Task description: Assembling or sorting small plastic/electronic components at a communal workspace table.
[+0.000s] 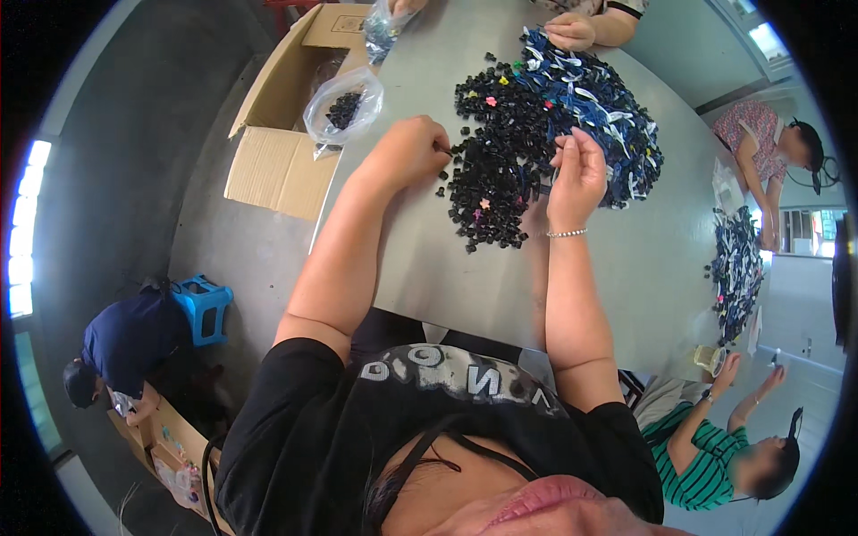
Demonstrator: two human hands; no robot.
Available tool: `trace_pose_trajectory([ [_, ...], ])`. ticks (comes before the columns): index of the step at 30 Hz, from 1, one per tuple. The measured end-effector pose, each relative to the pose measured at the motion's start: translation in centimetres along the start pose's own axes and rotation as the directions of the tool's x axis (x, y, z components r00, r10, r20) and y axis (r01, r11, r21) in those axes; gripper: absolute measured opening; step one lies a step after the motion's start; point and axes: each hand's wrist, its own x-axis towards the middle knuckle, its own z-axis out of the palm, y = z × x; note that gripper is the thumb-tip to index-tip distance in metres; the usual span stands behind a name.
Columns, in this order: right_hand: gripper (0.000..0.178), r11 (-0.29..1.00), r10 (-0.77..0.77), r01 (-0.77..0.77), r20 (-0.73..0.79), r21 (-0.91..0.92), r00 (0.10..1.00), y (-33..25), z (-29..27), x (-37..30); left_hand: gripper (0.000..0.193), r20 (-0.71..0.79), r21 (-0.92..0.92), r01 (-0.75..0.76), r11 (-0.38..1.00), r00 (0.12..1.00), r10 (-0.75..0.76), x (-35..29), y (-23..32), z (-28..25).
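My left hand rests at the left edge of a pile of small black plastic pieces, which look like mini hair claw clips. Its fingers are curled closed by a dark piece, too small to make out. Above the pile's right side, my right hand has thumb and fingertips pinched together; whatever they hold cannot be made out. Beyond it spreads a larger heap of long blue and white pieces. A few pink, yellow and green bits lie among the black ones.
The grey table carries everything. At left, a clear bag of black pieces sits by an open cardboard box. A co-worker's hand reaches the heap's far side. Other people work at right; one bends near a blue stool.
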Motion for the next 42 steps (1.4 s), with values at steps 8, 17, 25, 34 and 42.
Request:
trace_pose_trajectory([
  [8,0.014,0.999,0.010,-0.008,0.061,-0.039,0.998,0.3,0.2,-0.6,0.019,-0.389,0.066,0.202,0.977,0.907,-0.162,-0.1,-0.9,-2.3],
  [17,0.014,0.997,0.038,-0.031,0.080,-0.076,0.996,-0.2,1.0,-1.1,0.026,-0.641,0.241,0.481,0.843,0.731,-0.234,0.3,-6.1,-4.9],
  [25,0.012,0.996,-0.034,0.041,0.081,-0.082,0.996,1.7,-0.3,-1.0,0.025,-0.590,0.396,0.394,0.830,0.802,-0.099,0.7,-3.8,-2.9],
  [34,0.010,0.909,-0.109,0.264,0.428,-0.321,0.897,0.6,0.5,-1.4,0.033,-0.229,0.023,0.022,0.999,0.973,-0.016,-0.2,2.6,1.0],
  [42,0.008,0.891,-0.128,0.297,0.437,-0.343,0.890,0.5,0.6,-1.4,0.023,-0.153,0.019,-0.202,0.979,0.967,0.203,0.3,3.4,3.7],
])
